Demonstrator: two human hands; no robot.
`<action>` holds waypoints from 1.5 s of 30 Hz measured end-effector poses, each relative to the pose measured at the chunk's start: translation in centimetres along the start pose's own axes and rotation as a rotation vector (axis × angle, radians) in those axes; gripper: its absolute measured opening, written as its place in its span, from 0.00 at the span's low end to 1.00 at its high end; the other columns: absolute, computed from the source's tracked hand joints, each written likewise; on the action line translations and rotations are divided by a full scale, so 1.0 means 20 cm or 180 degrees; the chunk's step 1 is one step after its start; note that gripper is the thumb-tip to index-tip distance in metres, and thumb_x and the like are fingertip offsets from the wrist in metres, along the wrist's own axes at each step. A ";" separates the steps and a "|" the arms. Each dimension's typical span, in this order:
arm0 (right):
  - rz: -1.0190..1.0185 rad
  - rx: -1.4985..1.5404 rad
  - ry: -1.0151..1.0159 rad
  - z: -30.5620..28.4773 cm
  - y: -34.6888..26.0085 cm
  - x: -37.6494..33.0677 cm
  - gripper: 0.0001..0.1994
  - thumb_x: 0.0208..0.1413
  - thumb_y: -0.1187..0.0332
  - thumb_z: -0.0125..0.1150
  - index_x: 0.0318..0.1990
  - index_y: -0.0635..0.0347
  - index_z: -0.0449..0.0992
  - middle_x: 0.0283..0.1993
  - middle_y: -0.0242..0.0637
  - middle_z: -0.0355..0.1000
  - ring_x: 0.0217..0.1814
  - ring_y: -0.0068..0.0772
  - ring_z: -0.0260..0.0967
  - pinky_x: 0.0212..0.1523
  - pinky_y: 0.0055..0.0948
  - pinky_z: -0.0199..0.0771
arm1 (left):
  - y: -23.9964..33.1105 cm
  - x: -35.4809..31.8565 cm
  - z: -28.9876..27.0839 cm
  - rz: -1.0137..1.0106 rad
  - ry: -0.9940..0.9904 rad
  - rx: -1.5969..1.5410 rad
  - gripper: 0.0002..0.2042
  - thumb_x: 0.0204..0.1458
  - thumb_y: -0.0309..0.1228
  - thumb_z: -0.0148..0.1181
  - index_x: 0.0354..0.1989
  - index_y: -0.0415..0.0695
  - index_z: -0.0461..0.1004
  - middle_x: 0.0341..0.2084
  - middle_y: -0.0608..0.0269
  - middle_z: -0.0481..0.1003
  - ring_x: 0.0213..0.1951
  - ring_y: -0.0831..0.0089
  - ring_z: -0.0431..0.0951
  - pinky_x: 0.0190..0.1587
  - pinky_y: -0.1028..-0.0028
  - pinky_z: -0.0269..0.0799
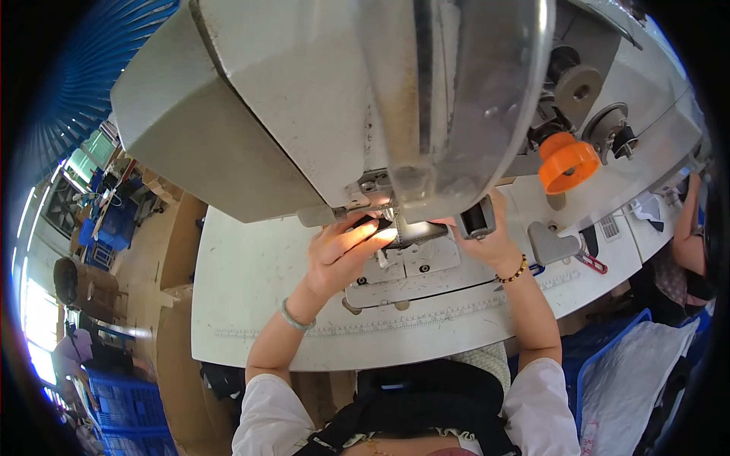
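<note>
A small dark fabric piece (417,234) lies under the lit needle area of a large white sewing machine (296,99). My left hand (342,254) grips its left end, with thumb and fingers bent close beside the presser foot. At the right end, my right hand (494,239) holds the same piece. Part of that hand is hidden behind a dark grey block (476,219) on the machine. The clear plastic guard (487,114) hangs over the work, and the machine head covers the far side of the fabric.
A measuring scale (411,321) runs along the white table (243,289) near its front edge. Red-handled snips (591,262) lie to the right, below an orange knob (567,163). Blue crates (125,403) stand on the floor at left. Another person's arm (688,228) shows at far right.
</note>
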State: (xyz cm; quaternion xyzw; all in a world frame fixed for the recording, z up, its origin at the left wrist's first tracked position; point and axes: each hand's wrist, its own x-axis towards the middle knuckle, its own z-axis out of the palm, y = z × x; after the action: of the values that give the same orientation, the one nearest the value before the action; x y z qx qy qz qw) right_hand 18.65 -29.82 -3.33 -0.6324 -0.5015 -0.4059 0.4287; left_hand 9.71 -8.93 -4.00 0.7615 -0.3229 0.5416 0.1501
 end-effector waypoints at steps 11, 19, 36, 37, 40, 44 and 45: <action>-0.0354 -0.0364 -0.0012 -0.01 -0.01 0.01 0.08 0.31 0.75 0.60 0.22 0.50 0.75 0.30 0.21 0.71 0.32 0.31 0.65 0.28 0.28 0.66 | -0.04 -0.03 0.02 0.0058 0.0157 -0.0143 0.14 0.32 0.17 0.65 0.31 0.46 0.80 0.32 0.67 0.72 0.35 0.66 0.78 0.31 0.77 0.76; 0.0136 -0.0060 -0.0141 -0.01 0.01 -0.01 0.07 0.31 0.76 0.59 0.21 0.51 0.73 0.28 0.24 0.70 0.31 0.31 0.65 0.28 0.28 0.65 | -0.04 -0.03 0.01 0.0166 0.0075 0.0081 0.14 0.31 0.18 0.65 0.31 0.45 0.79 0.32 0.66 0.73 0.31 0.65 0.78 0.31 0.75 0.76; 0.0006 0.0121 0.0024 -0.01 -0.02 0.00 0.09 0.32 0.78 0.60 0.25 0.54 0.76 0.26 0.29 0.69 0.34 0.34 0.67 0.29 0.28 0.68 | -0.07 -0.06 0.01 0.0075 0.0040 -0.0003 0.15 0.34 0.18 0.66 0.32 0.46 0.75 0.31 0.64 0.75 0.32 0.65 0.79 0.32 0.75 0.75; 0.0032 0.0030 -0.0048 -0.01 -0.02 0.00 0.09 0.32 0.78 0.59 0.26 0.53 0.77 0.26 0.29 0.70 0.35 0.35 0.67 0.30 0.28 0.68 | -0.06 -0.05 0.00 0.0069 0.0028 -0.0001 0.15 0.34 0.18 0.66 0.32 0.46 0.75 0.31 0.64 0.75 0.32 0.65 0.79 0.32 0.75 0.75; 0.0046 -0.0019 -0.0055 -0.01 -0.02 0.01 0.10 0.32 0.79 0.59 0.26 0.53 0.77 0.26 0.29 0.70 0.35 0.35 0.67 0.30 0.29 0.68 | -0.06 -0.05 0.00 0.0011 -0.0087 0.0135 0.16 0.33 0.17 0.66 0.32 0.47 0.75 0.30 0.63 0.75 0.31 0.67 0.78 0.31 0.76 0.73; -0.0031 0.0014 0.0116 0.00 -0.01 0.03 0.10 0.32 0.79 0.58 0.26 0.54 0.77 0.27 0.30 0.70 0.35 0.35 0.67 0.31 0.30 0.68 | -0.07 -0.05 0.03 -0.0190 0.0150 -0.0168 0.16 0.33 0.15 0.66 0.31 0.47 0.75 0.29 0.62 0.76 0.29 0.69 0.77 0.30 0.77 0.72; -0.0045 0.0015 0.0151 0.00 -0.01 0.03 0.10 0.32 0.79 0.58 0.26 0.55 0.77 0.28 0.30 0.70 0.36 0.35 0.67 0.31 0.30 0.68 | -0.08 -0.05 0.04 -0.0219 0.0201 -0.0203 0.15 0.33 0.14 0.65 0.30 0.46 0.75 0.28 0.62 0.76 0.29 0.69 0.76 0.30 0.77 0.72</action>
State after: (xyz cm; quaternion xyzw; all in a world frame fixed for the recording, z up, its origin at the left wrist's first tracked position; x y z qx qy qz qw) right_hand 18.51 -29.63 -2.71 -0.6179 -0.4967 -0.4227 0.4391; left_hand 11.05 -7.92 -4.97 0.7495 -0.3087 0.5494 0.2030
